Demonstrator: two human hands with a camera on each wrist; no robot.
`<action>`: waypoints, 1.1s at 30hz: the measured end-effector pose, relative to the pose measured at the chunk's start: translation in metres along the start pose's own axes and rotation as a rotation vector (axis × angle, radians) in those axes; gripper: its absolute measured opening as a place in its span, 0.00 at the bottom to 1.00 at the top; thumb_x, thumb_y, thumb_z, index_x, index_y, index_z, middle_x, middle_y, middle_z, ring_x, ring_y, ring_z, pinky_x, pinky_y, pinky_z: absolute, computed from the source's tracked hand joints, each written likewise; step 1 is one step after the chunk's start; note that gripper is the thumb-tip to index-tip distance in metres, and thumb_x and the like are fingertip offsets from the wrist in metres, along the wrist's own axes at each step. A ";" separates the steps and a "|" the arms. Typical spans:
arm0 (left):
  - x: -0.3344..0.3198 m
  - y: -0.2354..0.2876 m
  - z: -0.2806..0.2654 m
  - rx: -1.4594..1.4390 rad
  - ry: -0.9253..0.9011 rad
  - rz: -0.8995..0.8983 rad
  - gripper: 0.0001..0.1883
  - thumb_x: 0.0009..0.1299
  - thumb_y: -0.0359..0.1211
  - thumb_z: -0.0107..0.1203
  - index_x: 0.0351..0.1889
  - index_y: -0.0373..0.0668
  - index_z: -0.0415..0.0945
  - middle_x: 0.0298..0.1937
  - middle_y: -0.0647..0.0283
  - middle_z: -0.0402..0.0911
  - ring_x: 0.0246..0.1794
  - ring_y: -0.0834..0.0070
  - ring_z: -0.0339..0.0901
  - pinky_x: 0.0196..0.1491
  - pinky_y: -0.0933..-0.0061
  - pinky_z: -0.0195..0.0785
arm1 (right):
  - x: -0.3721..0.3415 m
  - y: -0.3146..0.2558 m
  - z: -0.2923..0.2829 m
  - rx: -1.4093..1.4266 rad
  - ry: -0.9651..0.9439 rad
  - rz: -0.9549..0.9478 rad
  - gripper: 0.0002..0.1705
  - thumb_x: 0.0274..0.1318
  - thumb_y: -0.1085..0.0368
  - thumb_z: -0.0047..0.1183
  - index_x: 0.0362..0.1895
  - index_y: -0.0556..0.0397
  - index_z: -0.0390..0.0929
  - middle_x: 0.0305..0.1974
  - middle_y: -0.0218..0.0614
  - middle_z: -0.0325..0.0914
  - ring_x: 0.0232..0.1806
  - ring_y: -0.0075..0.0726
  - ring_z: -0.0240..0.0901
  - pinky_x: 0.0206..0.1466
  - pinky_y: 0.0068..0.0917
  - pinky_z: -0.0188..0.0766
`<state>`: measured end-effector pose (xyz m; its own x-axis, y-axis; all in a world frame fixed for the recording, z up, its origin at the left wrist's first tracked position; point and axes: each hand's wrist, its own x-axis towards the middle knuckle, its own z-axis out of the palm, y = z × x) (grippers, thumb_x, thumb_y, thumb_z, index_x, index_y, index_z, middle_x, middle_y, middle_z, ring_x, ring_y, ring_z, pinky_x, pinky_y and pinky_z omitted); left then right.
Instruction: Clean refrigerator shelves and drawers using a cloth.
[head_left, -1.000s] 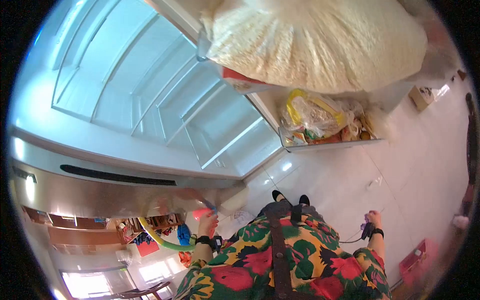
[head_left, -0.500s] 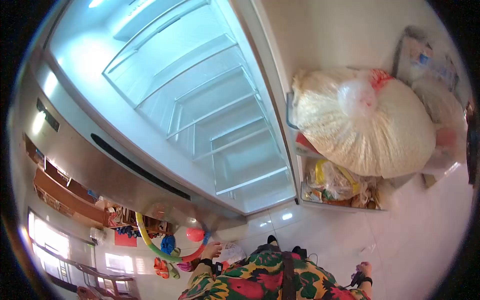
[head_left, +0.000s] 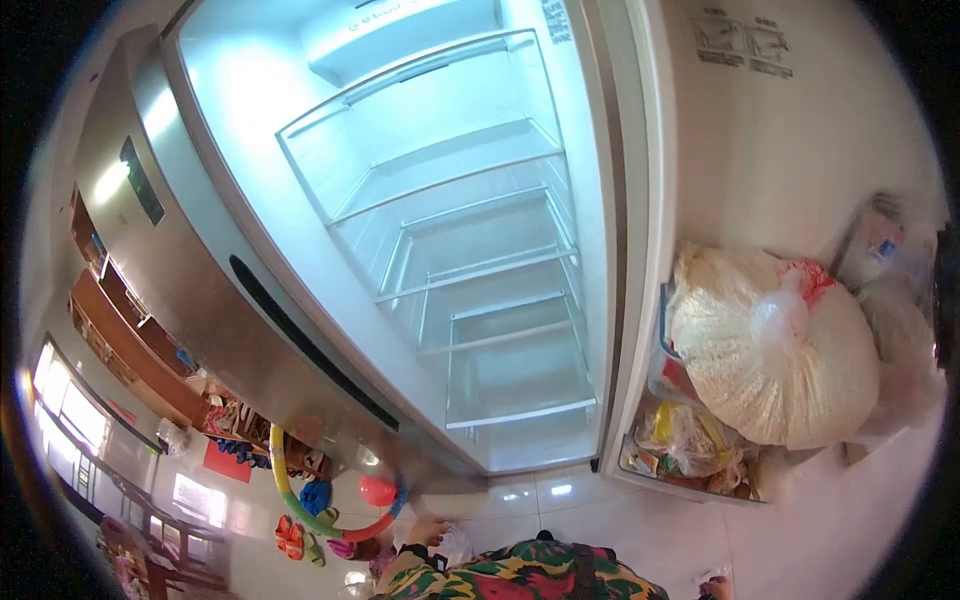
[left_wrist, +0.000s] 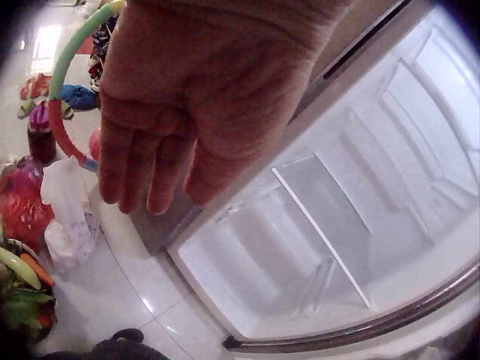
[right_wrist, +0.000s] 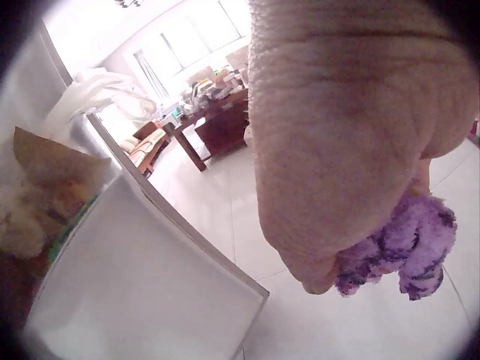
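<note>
An open refrigerator with bare glass shelves fills the middle of the head view. My left hand hangs in front of it, holding nothing, palm toward the wrist camera and fingers extended. In the head view that left hand is low, beside a white plastic bag. My right hand grips a bunched purple cloth, part of which the palm hides. The right hand shows only at the bottom edge of the head view.
The right door's bins hold a large tied bag of pale, flake-like contents and smaller plastic packages. At left stands the other steel door. A coloured hoop, a red ball and sandals lie beyond it. Vegetables sit nearby.
The head view has tilted up, so the refrigerator shows more fully and both hands sit lower in frame. The left hand's fingers have loosened from a curled pose.
</note>
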<state>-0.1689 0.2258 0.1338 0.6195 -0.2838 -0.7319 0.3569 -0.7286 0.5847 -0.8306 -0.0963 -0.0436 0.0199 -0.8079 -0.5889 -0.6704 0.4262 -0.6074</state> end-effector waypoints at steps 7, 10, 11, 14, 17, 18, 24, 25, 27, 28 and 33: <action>0.041 -0.009 0.005 -0.069 0.011 -0.024 0.20 0.55 0.32 0.53 0.47 0.42 0.70 0.26 0.62 0.75 0.18 0.75 0.71 0.20 0.76 0.66 | -0.052 -0.062 -0.023 -0.295 -0.063 -0.116 0.09 0.42 0.57 0.47 0.24 0.48 0.71 0.29 0.46 0.72 0.35 0.43 0.67 0.39 0.39 0.64; 0.043 -0.018 0.002 -0.112 -0.013 -0.049 0.20 0.54 0.31 0.53 0.47 0.41 0.69 0.27 0.62 0.76 0.19 0.74 0.72 0.21 0.74 0.67 | -0.041 -0.057 -0.018 -0.312 -0.071 -0.209 0.08 0.41 0.59 0.47 0.21 0.48 0.70 0.28 0.45 0.71 0.34 0.44 0.66 0.38 0.39 0.63; 0.050 -0.024 0.001 -0.107 0.003 -0.026 0.20 0.54 0.31 0.53 0.47 0.41 0.69 0.26 0.62 0.76 0.19 0.74 0.72 0.21 0.74 0.68 | -0.040 -0.057 -0.016 -0.317 -0.077 -0.250 0.08 0.41 0.59 0.46 0.21 0.49 0.69 0.27 0.44 0.71 0.34 0.45 0.66 0.37 0.40 0.63; 0.057 -0.033 -0.005 -0.124 0.022 -0.039 0.20 0.53 0.31 0.52 0.47 0.41 0.70 0.26 0.62 0.76 0.19 0.74 0.72 0.21 0.73 0.68 | -0.035 -0.052 -0.011 -0.348 -0.093 -0.440 0.07 0.40 0.61 0.46 0.19 0.49 0.69 0.26 0.43 0.70 0.33 0.47 0.65 0.36 0.40 0.62; 0.044 -0.039 -0.009 -0.137 0.007 -0.038 0.21 0.53 0.30 0.52 0.47 0.41 0.70 0.27 0.62 0.76 0.19 0.74 0.72 0.21 0.73 0.68 | -0.020 -0.049 -0.010 -0.612 -0.145 -0.644 0.08 0.41 0.61 0.45 0.20 0.50 0.69 0.26 0.43 0.70 0.33 0.47 0.65 0.36 0.40 0.63; 0.037 -0.041 -0.010 -0.149 0.033 -0.052 0.21 0.52 0.30 0.52 0.46 0.41 0.70 0.28 0.61 0.76 0.19 0.74 0.72 0.21 0.73 0.68 | -0.017 -0.049 -0.013 -0.837 -0.192 -0.770 0.09 0.41 0.60 0.45 0.21 0.51 0.71 0.27 0.43 0.71 0.34 0.48 0.66 0.36 0.41 0.64; 0.011 -0.059 -0.014 -0.203 0.125 -0.200 0.21 0.51 0.27 0.52 0.46 0.40 0.70 0.27 0.59 0.75 0.22 0.72 0.74 0.22 0.72 0.69 | -0.015 -0.124 0.003 0.219 -0.102 0.177 0.05 0.36 0.77 0.52 0.22 0.62 0.68 0.14 0.40 0.69 0.14 0.34 0.68 0.16 0.30 0.66; 0.013 -0.070 -0.013 -0.235 0.129 -0.217 0.22 0.51 0.27 0.52 0.47 0.40 0.70 0.28 0.58 0.76 0.24 0.72 0.74 0.22 0.71 0.69 | 0.017 -0.095 0.006 0.015 -0.169 -0.053 0.05 0.38 0.77 0.51 0.17 0.61 0.68 0.12 0.39 0.68 0.13 0.32 0.66 0.16 0.29 0.66; 0.022 -0.087 -0.013 -0.213 0.128 -0.184 0.23 0.51 0.27 0.52 0.48 0.39 0.69 0.27 0.58 0.75 0.24 0.71 0.74 0.22 0.69 0.69 | 0.056 -0.066 0.012 -0.135 -0.213 -0.330 0.07 0.38 0.76 0.52 0.16 0.60 0.67 0.11 0.38 0.67 0.13 0.31 0.64 0.16 0.29 0.65; 0.029 -0.099 -0.013 -0.187 0.130 -0.141 0.23 0.51 0.27 0.52 0.49 0.39 0.68 0.27 0.58 0.75 0.25 0.70 0.74 0.23 0.68 0.70 | 0.063 -0.063 0.015 -0.275 -0.258 -0.611 0.08 0.39 0.75 0.52 0.14 0.59 0.67 0.11 0.37 0.67 0.12 0.30 0.63 0.16 0.28 0.64; 0.033 -0.104 -0.009 -0.234 0.145 -0.091 0.23 0.51 0.27 0.52 0.48 0.38 0.68 0.26 0.59 0.75 0.22 0.71 0.73 0.21 0.70 0.68 | 0.007 -0.151 0.023 -0.065 -0.165 -0.097 0.10 0.42 0.69 0.50 0.13 0.55 0.68 0.13 0.36 0.70 0.14 0.28 0.64 0.18 0.24 0.64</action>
<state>-0.1791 0.2980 0.0516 0.6653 -0.1192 -0.7370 0.5565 -0.5788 0.5961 -0.7117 -0.1567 0.0322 0.2046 -0.7641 -0.6118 -0.7059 0.3178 -0.6330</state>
